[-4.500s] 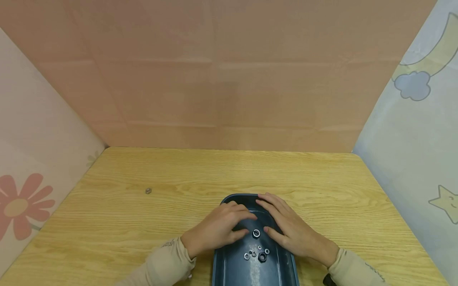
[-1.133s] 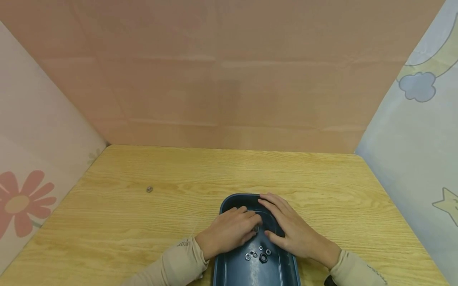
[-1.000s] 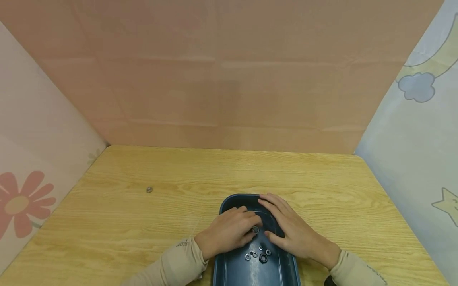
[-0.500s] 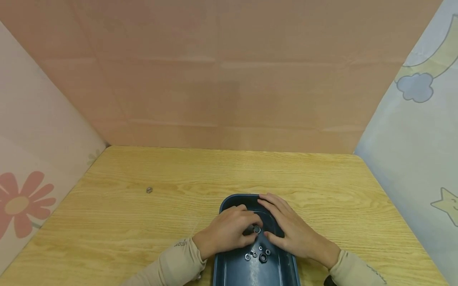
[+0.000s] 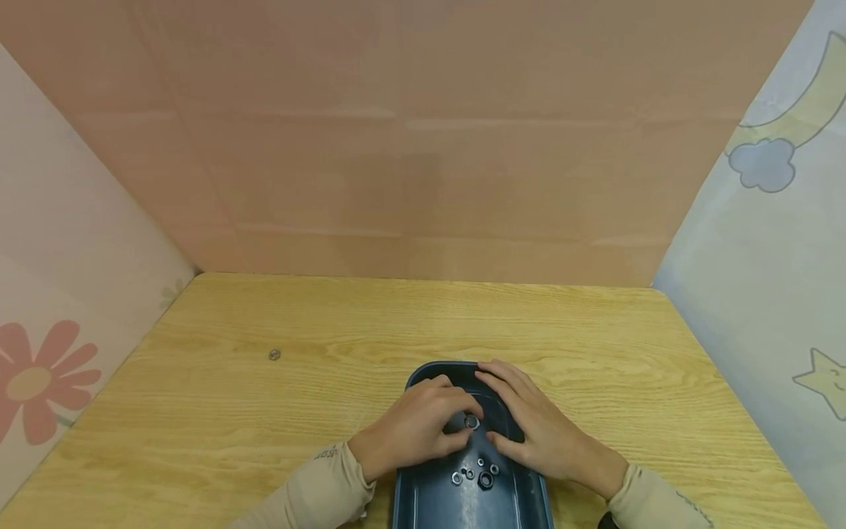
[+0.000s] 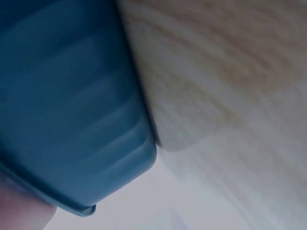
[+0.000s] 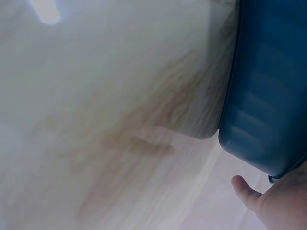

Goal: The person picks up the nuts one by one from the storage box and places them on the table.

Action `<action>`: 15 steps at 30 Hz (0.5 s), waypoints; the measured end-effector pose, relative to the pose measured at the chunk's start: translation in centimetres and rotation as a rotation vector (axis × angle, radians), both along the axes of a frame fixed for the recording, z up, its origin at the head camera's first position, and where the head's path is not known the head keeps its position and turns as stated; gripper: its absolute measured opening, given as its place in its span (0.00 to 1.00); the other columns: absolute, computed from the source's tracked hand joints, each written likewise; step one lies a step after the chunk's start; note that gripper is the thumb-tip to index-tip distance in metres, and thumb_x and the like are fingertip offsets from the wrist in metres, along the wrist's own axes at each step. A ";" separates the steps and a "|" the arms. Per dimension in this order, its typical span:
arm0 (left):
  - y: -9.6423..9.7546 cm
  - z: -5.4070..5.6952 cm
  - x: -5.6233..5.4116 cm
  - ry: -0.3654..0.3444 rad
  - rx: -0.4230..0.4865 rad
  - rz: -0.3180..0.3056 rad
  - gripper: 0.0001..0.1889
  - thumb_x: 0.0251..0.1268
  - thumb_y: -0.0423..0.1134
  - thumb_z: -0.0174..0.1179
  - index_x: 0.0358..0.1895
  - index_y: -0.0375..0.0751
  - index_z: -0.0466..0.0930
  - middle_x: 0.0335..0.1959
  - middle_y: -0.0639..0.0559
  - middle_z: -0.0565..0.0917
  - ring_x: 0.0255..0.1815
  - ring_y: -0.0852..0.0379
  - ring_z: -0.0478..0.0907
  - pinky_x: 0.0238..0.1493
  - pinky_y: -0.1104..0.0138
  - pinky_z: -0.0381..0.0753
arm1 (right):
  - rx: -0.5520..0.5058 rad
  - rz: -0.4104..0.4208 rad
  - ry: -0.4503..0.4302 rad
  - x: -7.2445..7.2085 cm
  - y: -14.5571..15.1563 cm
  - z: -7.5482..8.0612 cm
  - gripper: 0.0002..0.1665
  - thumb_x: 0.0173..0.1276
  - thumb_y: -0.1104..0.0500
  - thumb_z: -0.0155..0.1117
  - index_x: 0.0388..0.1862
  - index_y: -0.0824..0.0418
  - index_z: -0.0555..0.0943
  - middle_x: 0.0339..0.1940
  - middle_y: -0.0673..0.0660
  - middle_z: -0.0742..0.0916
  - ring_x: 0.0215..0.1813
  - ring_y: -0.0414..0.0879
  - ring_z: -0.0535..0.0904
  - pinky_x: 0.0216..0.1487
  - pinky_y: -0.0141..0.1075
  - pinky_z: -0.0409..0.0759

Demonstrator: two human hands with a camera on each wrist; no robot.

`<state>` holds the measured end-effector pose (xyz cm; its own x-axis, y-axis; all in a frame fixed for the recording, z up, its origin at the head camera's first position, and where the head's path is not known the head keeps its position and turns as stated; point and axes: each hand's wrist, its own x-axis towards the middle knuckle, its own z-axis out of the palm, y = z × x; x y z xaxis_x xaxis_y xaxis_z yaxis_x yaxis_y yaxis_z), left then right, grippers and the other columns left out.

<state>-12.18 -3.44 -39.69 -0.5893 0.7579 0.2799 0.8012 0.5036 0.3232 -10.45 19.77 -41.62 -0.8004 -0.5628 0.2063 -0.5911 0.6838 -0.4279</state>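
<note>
The left hand (image 5: 416, 430) reaches into the far end of a dark blue tray (image 5: 411, 492) from its left side, fingers curled, pinching a large silver nut (image 5: 471, 422) between thumb and fingertips just above the tray floor. The right hand (image 5: 538, 430) lies over the tray's far right rim, its fingers straight and relaxed along the edge, holding nothing; its thumb points inward, close to the nut. The two hands nearly meet over the tray's far end, leaving only a narrow gap around the nut.

Nearer the person, a cluster of small nuts (image 5: 476, 474) lies on the tray floor, just beside both hands.

The tray sits at the near edge of the wooden tabletop (image 5: 330, 397), its rounded far corner (image 6: 139, 158) showing in the left wrist view and its outer wall (image 7: 268, 96) in the right wrist view, both resting on the wood. Bare tabletop stretches left, right and beyond the tray up to the fabric walls. One lone nut (image 5: 274, 355) lies well apart on the left.
</note>
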 end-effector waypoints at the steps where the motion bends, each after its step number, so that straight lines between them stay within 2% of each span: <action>1: -0.1 0.1 0.0 0.000 0.006 0.001 0.09 0.63 0.43 0.67 0.46 0.52 0.86 0.40 0.63 0.88 0.36 0.66 0.73 0.37 0.79 0.69 | 0.001 -0.001 0.000 0.0 0.0 0.0 0.47 0.64 0.52 0.69 0.79 0.51 0.58 0.80 0.54 0.62 0.80 0.51 0.55 0.70 0.58 0.69; 15: -1.5 1.2 -0.4 -0.030 0.061 0.043 0.11 0.62 0.41 0.67 0.48 0.49 0.86 0.44 0.60 0.88 0.41 0.63 0.76 0.41 0.76 0.76 | 0.014 -0.002 0.026 0.0 -0.1 0.0 0.48 0.63 0.52 0.70 0.78 0.52 0.59 0.79 0.54 0.62 0.79 0.50 0.55 0.70 0.57 0.69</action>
<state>-12.63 -4.90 -38.50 -0.6296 0.7141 0.3061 0.7688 0.5157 0.3782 -10.48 19.72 -41.66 -0.7963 -0.5638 0.2192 -0.6002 0.6910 -0.4028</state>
